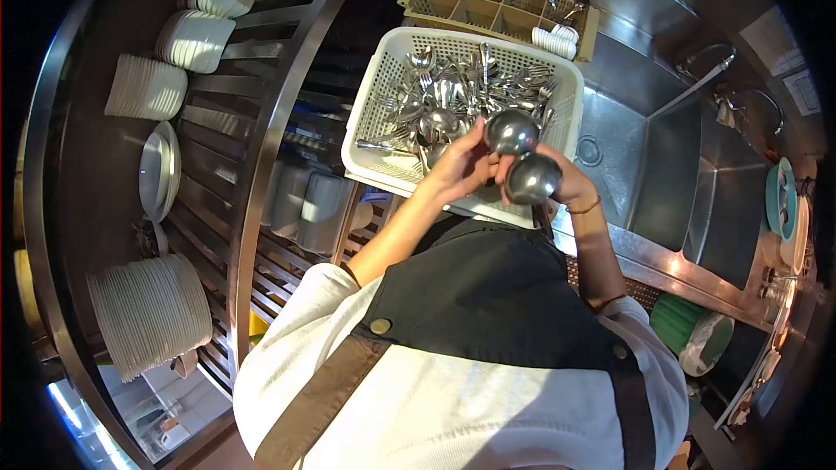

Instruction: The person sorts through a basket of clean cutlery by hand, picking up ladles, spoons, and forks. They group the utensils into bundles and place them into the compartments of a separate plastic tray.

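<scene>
Two round metal ladle bowls are held over the near right part of a white perforated basket (370,109). My left hand (461,164) has its fingers closed at the upper ladle (511,132). My right hand (566,181) is closed around the lower ladle (532,178), whose bowl lies just below the other one. The ladle handles are mostly hidden by the hands. Beneath and beyond them, the basket holds a jumbled heap of forks and spoons (444,91).
Behind the basket stands a beige divided cutlery rack (479,13) with spoons and small white items. A steel sink (601,117) with taps is at the right. Slatted shelves at the left hold stacked white plates (150,315) and bowls (196,41). A green stack (684,328) sits lower right.
</scene>
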A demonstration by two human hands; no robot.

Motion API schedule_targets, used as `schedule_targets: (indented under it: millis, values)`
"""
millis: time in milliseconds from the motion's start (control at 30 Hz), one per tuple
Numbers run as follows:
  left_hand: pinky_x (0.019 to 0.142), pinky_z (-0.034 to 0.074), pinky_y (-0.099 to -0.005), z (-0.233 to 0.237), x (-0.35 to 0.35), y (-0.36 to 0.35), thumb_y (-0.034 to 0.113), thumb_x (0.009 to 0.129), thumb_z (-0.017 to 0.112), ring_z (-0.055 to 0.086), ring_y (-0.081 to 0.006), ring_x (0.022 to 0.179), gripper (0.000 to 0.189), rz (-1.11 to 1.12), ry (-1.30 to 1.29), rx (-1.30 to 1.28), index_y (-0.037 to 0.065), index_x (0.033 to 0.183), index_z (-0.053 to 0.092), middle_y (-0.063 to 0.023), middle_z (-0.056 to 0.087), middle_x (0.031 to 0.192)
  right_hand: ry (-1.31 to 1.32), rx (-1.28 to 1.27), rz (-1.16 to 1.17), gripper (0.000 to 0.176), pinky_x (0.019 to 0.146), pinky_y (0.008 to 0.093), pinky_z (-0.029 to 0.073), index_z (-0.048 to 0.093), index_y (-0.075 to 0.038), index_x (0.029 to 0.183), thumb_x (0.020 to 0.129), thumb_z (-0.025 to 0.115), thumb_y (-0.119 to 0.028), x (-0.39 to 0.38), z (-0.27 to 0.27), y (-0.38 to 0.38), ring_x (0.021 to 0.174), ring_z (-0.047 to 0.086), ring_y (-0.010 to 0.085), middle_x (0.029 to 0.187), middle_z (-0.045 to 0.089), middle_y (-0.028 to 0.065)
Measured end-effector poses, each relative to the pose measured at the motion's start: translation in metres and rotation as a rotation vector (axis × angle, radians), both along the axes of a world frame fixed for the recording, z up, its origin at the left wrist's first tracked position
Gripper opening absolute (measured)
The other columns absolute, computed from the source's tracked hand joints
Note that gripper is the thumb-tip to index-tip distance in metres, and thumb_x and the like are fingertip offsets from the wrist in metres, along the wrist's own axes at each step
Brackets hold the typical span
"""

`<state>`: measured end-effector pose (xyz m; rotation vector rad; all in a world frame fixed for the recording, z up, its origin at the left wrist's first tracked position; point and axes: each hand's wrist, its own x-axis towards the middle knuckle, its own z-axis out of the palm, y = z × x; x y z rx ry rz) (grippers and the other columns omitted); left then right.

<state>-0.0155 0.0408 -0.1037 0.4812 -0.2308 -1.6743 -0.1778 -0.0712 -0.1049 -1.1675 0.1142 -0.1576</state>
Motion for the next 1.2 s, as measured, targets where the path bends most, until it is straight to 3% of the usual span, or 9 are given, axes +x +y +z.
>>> schedule_targets:
  millis: [67,133,233,400,600,667,833,1133,1200]
  values:
    - [0.099,0.043,-0.0397,-0.002,-0.002,-0.011,0.033,0.097,0.046,0.055,-0.0277,0.112,0.045,-0.052,0.257,-0.083,-0.001,0.126,0.049,-0.0175,0.056,0.122,-0.088,-0.161,0.054,0.031,0.067,0.0308,0.054,0.058,0.008,0.102,0.087,0.061,-0.019,-0.005,-0.009,0.002,0.073,0.066,0.0225,0.082,0.064,0.0134]
    - [0.102,0.041,-0.0391,0.014,-0.002,-0.018,0.017,0.093,0.048,0.054,-0.0261,0.116,0.043,0.053,0.007,-0.021,-0.005,0.129,0.046,-0.0202,0.053,0.128,-0.001,-0.093,0.022,0.026,0.068,0.0293,0.053,0.062,0.003,0.097,0.083,0.065,-0.019,-0.007,0.012,0.009,0.075,0.065,0.0197,0.084,0.064,0.0121]
    - [0.091,0.051,-0.0374,0.025,0.017,-0.019,0.013,0.092,0.047,0.061,-0.0253,0.103,0.039,-0.052,-0.155,0.041,-0.006,0.127,0.048,-0.0167,0.059,0.116,0.09,-0.041,0.021,0.038,0.079,0.0237,0.048,0.054,-0.002,0.117,0.081,0.065,-0.006,-0.012,0.024,0.002,0.09,0.059,0.0093,0.102,0.061,0.0033]
    - [0.09,0.05,-0.0351,0.034,0.031,-0.033,0.019,0.092,0.045,0.062,-0.0227,0.1,0.042,-0.213,-0.164,0.1,-0.008,0.125,0.048,-0.0167,0.06,0.113,0.113,-0.127,0.05,0.027,0.047,0.0165,0.04,0.056,-0.002,0.113,0.088,0.06,-0.009,-0.006,0.022,0.007,0.06,0.052,0.0012,0.088,0.062,-0.0003]
    - [0.06,0.05,-0.0268,0.048,0.012,-0.06,0.036,0.093,0.052,0.06,-0.0152,0.068,0.039,-0.071,-0.531,0.291,-0.001,0.09,0.064,-0.0083,0.063,0.081,0.018,-0.218,-0.05,0.036,0.066,0.0254,0.053,0.049,-0.001,0.122,0.091,0.061,-0.014,0.007,0.015,0.01,0.081,0.062,0.01,0.111,0.057,0.0057]
    - [0.054,0.048,-0.0254,0.05,0.012,-0.07,0.033,0.091,0.057,0.059,-0.0133,0.062,0.032,-0.044,-0.606,0.26,0.002,0.086,0.064,-0.0066,0.062,0.08,0.162,0.001,-0.017,0.04,0.09,0.0271,0.046,0.049,-0.001,0.125,0.089,0.063,-0.01,0.005,0.018,0.007,0.105,0.055,0.0103,0.116,0.058,0.0047]
    - [0.053,0.053,-0.0281,0.045,0.021,-0.079,0.035,0.088,0.059,0.059,-0.0127,0.061,0.033,-0.159,-0.553,0.168,0.003,0.085,0.063,-0.0066,0.062,0.08,0.226,0.191,-0.082,0.032,0.049,0.0217,0.05,0.049,-0.003,0.122,0.093,0.054,-0.014,0.0,0.035,0.007,0.069,0.063,0.0109,0.101,0.062,0.007]
    - [0.069,0.037,-0.0244,0.037,0.043,-0.091,0.032,0.082,0.057,0.047,-0.0133,0.074,0.031,-0.358,-0.683,-0.479,0.003,0.073,0.059,-0.0027,0.049,0.074,0.262,0.404,-0.008,0.029,0.04,0.0207,0.039,0.05,-0.005,0.119,0.097,0.047,-0.023,0.006,0.022,0.017,0.046,0.05,0.0083,0.069,0.057,0.005]
    - [0.073,0.035,-0.0253,0.047,0.036,-0.087,0.033,0.082,0.057,0.045,-0.014,0.078,0.031,-0.232,-0.622,-0.589,0.004,0.073,0.058,-0.004,0.047,0.076,0.013,0.541,0.097,0.024,0.04,0.0214,0.039,0.053,-0.004,0.111,0.098,0.045,-0.023,0.01,0.021,0.018,0.044,0.048,0.0087,0.063,0.055,0.0039]
